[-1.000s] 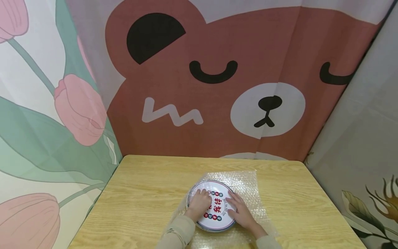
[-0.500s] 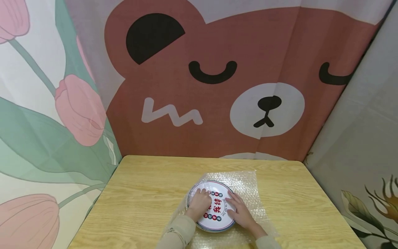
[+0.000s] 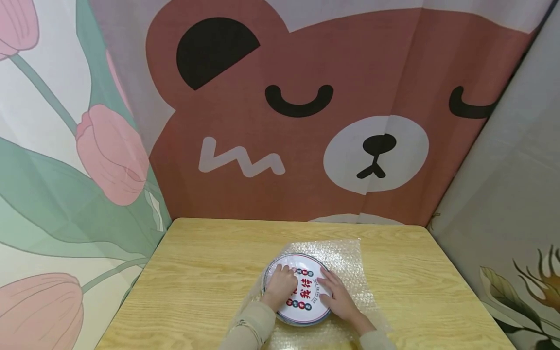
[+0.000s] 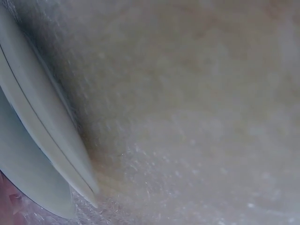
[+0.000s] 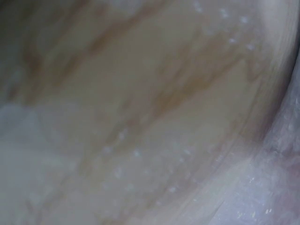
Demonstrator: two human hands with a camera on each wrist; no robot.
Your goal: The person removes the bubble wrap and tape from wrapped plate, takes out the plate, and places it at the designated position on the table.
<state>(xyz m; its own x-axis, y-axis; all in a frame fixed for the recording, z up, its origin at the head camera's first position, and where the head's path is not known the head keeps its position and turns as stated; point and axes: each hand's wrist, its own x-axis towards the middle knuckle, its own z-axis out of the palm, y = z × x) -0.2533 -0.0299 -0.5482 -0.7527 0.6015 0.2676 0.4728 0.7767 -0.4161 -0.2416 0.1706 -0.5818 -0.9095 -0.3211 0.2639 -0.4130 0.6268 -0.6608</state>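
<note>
A round white plate with red characters and a blue rim lies flat on a sheet of bubble wrap. My left hand rests on the left part of its face, fingers bent and their tips out of sight. On the right part lies my right hand, fingers and thumb stretched out over the face and edge. In the left wrist view, curved rims of plates stand out one over another above the bubble wrap. Close and blurred, the right wrist view shows mostly clear wrap.
A light wooden table bears everything. Behind it hangs a cloth printed with a brown bear. A tulip-patterned cloth borders the left side, and a pale plant-patterned one the right.
</note>
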